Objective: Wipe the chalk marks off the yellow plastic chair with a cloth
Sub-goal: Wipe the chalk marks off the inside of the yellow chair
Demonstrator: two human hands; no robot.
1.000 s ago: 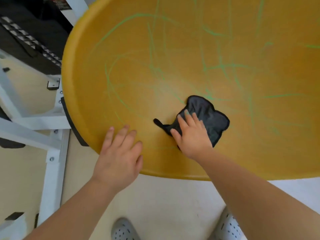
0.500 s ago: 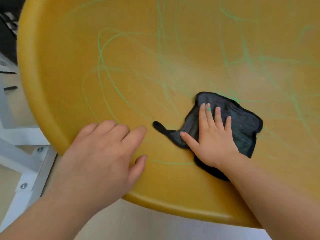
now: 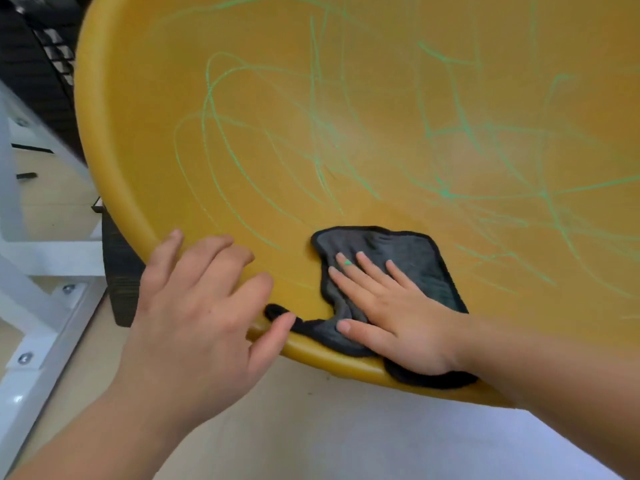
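1. A yellow plastic chair [image 3: 242,98] is seen from above, its curved seat filling most of the view and crossed by looping green chalk marks [image 3: 443,192].
2. A dark grey cloth [image 3: 415,258] with a black border is laid on the near part of the seat, close to the front rim. Its lower corner is draped over that rim beneath the heel of the right hand [image 3: 398,317].
3. The cloth is pressed flat against the seat by the right hand, whose fingers [image 3: 372,268] are held straight and spread. Nothing is gripped. A small smear of green chalk is visible on one of these fingers.
4. A narrow black tail of the cloth is stretched leftward along the rim as far as the thumb of the left hand [image 3: 197,306]. Whether the two are touching cannot be told.
5. The left hand is rested on the seat's front left edge, its fingers [image 3: 207,251] loosely bent over the plastic and closed around nothing.
6. Chalk lines are visible beyond and to both sides of the cloth.
7. A white metal frame [image 3: 45,261] with bolted brackets is seen at the left, standing on a pale floor [image 3: 311,427], and a dark panel [image 3: 121,282] is seen under the chair's left edge.
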